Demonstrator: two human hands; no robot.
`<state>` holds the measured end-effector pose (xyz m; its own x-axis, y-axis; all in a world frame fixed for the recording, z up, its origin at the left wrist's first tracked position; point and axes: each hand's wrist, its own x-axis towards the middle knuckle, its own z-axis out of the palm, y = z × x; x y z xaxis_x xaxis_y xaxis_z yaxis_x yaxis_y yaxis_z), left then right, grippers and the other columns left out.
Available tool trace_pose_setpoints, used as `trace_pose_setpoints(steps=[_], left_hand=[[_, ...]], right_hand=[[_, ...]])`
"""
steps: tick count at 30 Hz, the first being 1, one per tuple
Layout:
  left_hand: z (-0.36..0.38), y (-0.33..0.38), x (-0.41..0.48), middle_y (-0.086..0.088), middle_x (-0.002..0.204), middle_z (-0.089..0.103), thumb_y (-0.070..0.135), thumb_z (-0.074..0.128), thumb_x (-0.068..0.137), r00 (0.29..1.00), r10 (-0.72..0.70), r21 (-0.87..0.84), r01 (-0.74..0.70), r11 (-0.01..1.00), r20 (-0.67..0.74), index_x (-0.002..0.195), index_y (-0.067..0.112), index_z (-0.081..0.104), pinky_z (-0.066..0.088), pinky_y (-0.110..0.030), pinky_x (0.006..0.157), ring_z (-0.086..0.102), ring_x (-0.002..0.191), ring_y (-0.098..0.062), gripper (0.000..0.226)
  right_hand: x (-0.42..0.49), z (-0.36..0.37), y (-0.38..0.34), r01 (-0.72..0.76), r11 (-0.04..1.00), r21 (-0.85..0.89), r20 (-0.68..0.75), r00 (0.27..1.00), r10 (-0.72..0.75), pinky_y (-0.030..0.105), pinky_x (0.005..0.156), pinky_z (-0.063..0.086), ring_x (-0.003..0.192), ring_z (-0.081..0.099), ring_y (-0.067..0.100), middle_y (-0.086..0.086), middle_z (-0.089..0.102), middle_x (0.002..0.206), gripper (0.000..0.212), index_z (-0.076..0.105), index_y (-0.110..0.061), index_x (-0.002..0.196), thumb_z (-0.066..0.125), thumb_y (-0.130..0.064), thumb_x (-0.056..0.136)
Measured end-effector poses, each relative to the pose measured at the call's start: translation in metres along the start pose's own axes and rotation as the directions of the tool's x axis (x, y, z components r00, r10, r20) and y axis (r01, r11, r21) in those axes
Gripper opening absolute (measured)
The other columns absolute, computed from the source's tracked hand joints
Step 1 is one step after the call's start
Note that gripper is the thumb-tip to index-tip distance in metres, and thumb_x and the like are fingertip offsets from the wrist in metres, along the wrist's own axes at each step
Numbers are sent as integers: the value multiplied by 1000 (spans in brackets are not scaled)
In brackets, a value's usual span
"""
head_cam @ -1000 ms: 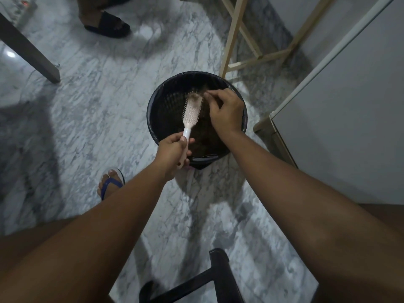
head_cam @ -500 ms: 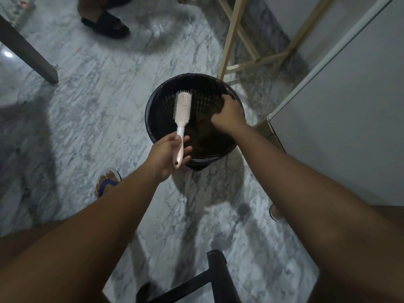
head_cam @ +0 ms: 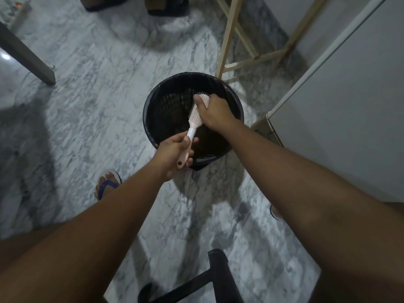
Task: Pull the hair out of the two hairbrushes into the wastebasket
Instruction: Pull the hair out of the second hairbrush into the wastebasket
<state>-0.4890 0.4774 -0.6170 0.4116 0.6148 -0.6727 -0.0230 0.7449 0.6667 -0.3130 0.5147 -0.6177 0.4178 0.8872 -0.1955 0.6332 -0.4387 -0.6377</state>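
A black wastebasket (head_cam: 153, 101) lined with a dark bag stands on the marble floor. Over its opening I hold a pale pink hairbrush (head_cam: 195, 117) with a white neck. My left hand (head_cam: 172, 155) grips its handle at the basket's near rim. My right hand (head_cam: 215, 111) rests on the brush head, fingers curled over the bristles, thumb along the far side. Whether hair is pinched in those fingers is hidden. Only this one hairbrush is in view.
A pale wooden stand leg (head_cam: 227, 36) rises just behind the basket. A white cabinet (head_cam: 341, 106) fills the right side. A grey table leg (head_cam: 24, 55) stands at the far left. Another person's sandalled feet (head_cam: 166, 6) are at the top. A black chair part (head_cam: 218, 278) sits near the bottom.
My right hand came up out of the basket and back onto the brush head. The brush tilted rightward, its head now leaning toward that hand.
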Motion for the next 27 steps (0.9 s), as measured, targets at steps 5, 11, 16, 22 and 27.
trace_pose_setpoints(steps=[5,11,16,22,27], left_hand=[[14,-4,0,-8,113,69,12,47,104,1000,0,-10,0,1000,11,120,14,63,43,-24,43,51,60,-12,23],[4,-4,0,-6,114,70,15,49,104,999,12,14,-12,1000,-50,117,18,64,44,-23,45,52,62,-11,21],[-12,-8,3,-4,113,70,16,49,104,994,11,-26,-14,1000,-109,131,10,60,45,-24,45,53,62,-10,31],[-14,-7,3,-3,117,71,14,49,103,993,33,-34,-37,999,-109,135,12,58,46,-26,48,55,65,-12,33],[-15,-5,2,-4,120,71,15,51,103,995,62,6,-61,998,-81,134,15,60,49,-28,51,55,68,-13,33]], right_hand=[[0,-7,-4,0,957,-291,-29,1000,-8,32,63,41,72,59,24,8,64,82,62,64,-7,86,41,-63,96],[6,-28,-9,77,952,-296,-119,986,-117,32,66,43,81,66,29,14,70,87,48,69,-4,90,42,-42,103],[1,-49,-12,290,940,182,-525,837,-156,8,55,32,58,53,-4,-10,66,75,32,72,-5,93,47,-23,102],[-2,-34,13,34,999,-43,-81,996,-37,26,82,49,101,66,26,13,71,109,30,70,-8,110,48,-26,101],[-16,-17,6,141,986,90,-43,989,-138,37,110,42,129,54,26,13,55,141,57,50,-15,145,60,-41,95]])
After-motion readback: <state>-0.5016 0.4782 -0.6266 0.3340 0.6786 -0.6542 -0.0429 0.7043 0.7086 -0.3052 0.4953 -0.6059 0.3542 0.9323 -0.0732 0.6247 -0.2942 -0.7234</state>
